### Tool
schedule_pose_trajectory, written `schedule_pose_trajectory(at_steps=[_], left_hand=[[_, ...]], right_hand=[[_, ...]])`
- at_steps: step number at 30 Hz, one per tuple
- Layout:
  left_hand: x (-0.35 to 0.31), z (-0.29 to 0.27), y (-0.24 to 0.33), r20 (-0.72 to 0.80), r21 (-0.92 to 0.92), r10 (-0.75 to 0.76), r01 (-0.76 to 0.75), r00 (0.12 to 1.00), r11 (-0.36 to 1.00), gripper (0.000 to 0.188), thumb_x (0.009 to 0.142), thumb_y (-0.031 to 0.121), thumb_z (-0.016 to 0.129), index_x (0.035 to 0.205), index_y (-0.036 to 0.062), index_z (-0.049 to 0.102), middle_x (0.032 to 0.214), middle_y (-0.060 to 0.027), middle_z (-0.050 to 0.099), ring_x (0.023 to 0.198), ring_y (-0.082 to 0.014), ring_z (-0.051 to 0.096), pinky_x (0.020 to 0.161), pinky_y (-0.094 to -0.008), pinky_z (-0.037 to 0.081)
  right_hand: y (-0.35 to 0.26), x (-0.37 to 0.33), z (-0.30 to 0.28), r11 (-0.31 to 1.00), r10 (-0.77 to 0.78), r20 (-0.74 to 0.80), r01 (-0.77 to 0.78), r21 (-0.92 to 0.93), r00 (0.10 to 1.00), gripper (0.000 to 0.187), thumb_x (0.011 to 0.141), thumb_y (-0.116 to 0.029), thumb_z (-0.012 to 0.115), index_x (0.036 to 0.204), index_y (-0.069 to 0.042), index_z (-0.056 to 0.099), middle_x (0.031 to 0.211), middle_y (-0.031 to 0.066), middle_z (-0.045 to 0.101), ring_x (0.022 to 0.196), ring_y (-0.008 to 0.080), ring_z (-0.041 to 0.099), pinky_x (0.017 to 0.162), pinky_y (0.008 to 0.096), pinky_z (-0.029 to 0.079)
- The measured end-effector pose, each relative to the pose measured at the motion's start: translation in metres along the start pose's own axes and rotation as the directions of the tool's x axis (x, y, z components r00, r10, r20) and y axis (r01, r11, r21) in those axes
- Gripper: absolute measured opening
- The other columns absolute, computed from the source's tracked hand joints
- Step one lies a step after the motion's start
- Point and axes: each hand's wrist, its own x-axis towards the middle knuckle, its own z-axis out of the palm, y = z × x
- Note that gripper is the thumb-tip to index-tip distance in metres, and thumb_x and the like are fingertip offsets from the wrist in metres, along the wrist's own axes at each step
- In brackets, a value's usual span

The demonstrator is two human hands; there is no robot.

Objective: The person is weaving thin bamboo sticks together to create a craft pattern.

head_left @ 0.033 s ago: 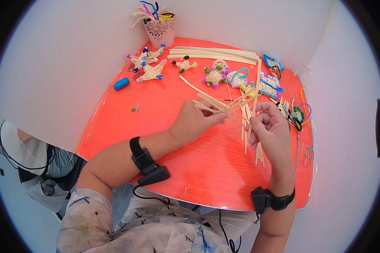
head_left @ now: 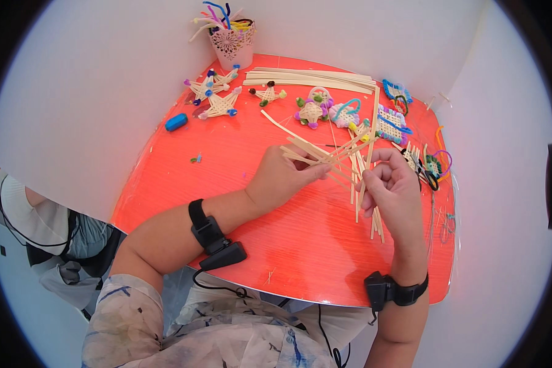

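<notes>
Pale flat strips [head_left: 325, 154], thin like split bamboo, cross one another in an open woven bundle above the red table. My left hand [head_left: 285, 175] pinches this bundle between thumb and fingers at its left side, with strip ends poking out past the knuckles. My right hand [head_left: 394, 190] has thumb and forefinger closed on a long upright strip [head_left: 373, 126], which rises beside the bundle's right side. Other strip ends [head_left: 377, 227] lie or hang just left of and below my right hand; which ones belong to the bundle I cannot tell.
Straight strips [head_left: 306, 78] lie along the back of the red table [head_left: 214, 165]. Woven stars [head_left: 224, 105], a blue oblong item [head_left: 176, 122] and a cup of pipe cleaners [head_left: 233, 46] stand back left. Woven pieces [head_left: 391, 122] and black-handled scissors [head_left: 432, 181] sit at right.
</notes>
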Motion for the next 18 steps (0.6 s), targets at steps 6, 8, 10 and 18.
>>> schedule_pose_trajectory(at_steps=[6, 8, 10, 18], left_hand=[[-0.0012, 0.0012, -0.0027, -0.030, -0.002, 0.015, -0.015, 0.999, 1.000, 0.019, 0.089, 0.015, 0.072, 0.097, -0.0023, 0.073, 0.084, -0.0088, 0.072, 0.075, -0.0096, 0.066, 0.067, -0.0244, 0.055], [-0.0009, 0.0010, -0.0035, -0.020, 0.011, 0.030, -0.030, 0.999, 0.999, 0.019, 0.089, 0.015, 0.072, 0.097, -0.0022, 0.073, 0.084, -0.0086, 0.073, 0.075, -0.0094, 0.066, 0.066, -0.0244, 0.055], [-0.0009, 0.0010, -0.0039, -0.012, 0.020, 0.020, -0.020, 1.000, 1.000, 0.018, 0.088, 0.014, 0.073, 0.096, -0.0020, 0.073, 0.083, -0.0085, 0.073, 0.074, -0.0093, 0.066, 0.066, -0.0244, 0.055], [-0.0010, -0.0001, 0.0003, 0.069, 0.005, -0.004, 0.004, 0.998, 1.000, 0.021, 0.090, 0.018, 0.071, 0.095, -0.0015, 0.073, 0.082, -0.0080, 0.072, 0.073, -0.0096, 0.065, 0.063, -0.0248, 0.053]], right_hand=[[0.0010, -0.0001, 0.0017, 1.000, 0.009, -0.006, -0.009, 0.021, 1.000, 0.020, 0.092, -0.001, 0.057, 0.110, 0.001, 0.050, 0.066, 0.0045, 0.058, 0.049, 0.0081, 0.057, 0.039, 0.0209, 0.044], [0.0002, -0.0008, 0.0017, 1.000, 0.009, -0.008, -0.009, 0.014, 1.000, 0.019, 0.092, -0.001, 0.056, 0.110, 0.001, 0.050, 0.066, 0.0044, 0.058, 0.049, 0.0080, 0.057, 0.038, 0.0209, 0.043], [-0.0010, -0.0013, 0.0023, 1.000, 0.008, -0.008, -0.008, 0.009, 1.000, 0.019, 0.093, -0.002, 0.056, 0.110, 0.001, 0.049, 0.066, 0.0043, 0.058, 0.048, 0.0079, 0.056, 0.038, 0.0209, 0.043], [0.0038, 0.0005, -0.0020, 0.999, -0.029, -0.016, 0.028, -0.045, 0.999, 0.014, 0.093, -0.003, 0.055, 0.107, -0.002, 0.054, 0.069, 0.0026, 0.059, 0.051, 0.0049, 0.054, 0.043, 0.0193, 0.041]])
